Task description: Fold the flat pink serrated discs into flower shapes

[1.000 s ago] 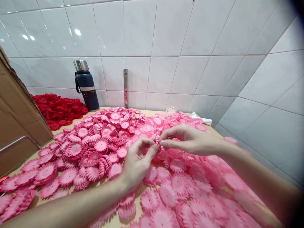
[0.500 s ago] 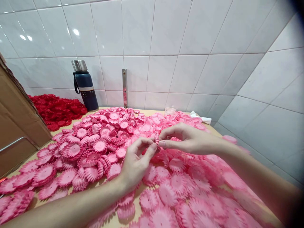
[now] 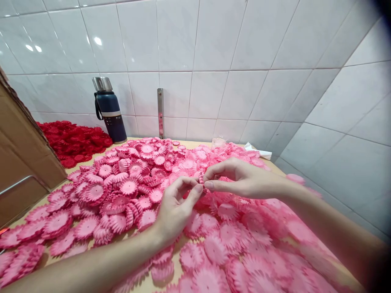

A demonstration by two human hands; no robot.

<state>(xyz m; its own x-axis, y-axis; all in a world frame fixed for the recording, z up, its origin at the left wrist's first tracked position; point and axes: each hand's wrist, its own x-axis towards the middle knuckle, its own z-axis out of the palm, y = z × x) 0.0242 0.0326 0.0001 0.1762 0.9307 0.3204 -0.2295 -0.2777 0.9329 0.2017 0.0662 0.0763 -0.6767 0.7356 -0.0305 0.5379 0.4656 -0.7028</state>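
Observation:
Above the heaped pink pieces my two hands meet. My left hand (image 3: 179, 205) is closed, thumb and fingers pinching a small pink fabric flower piece (image 3: 201, 178) with a ruffled edge. My right hand (image 3: 236, 177) grips the same piece from the other side between thumb and forefinger. Much of it is hidden by the fingertips. All around lie round pink petal pieces (image 3: 128, 186) with jagged edges and small centre holes, many of them stacked together.
A dark blue bottle (image 3: 113, 118) stands against the tiled wall, beside a pile of red petal pieces (image 3: 76, 140). A cardboard box (image 3: 26, 162) rises at the left. Farther back are a clear cup (image 3: 218, 141) and a white paper or packet (image 3: 259, 152). A metal strip (image 3: 160, 114) is on the wall.
Almost nothing differs. My right fingertips have shifted very slightly at the pink flower piece; both hands keep their hold.

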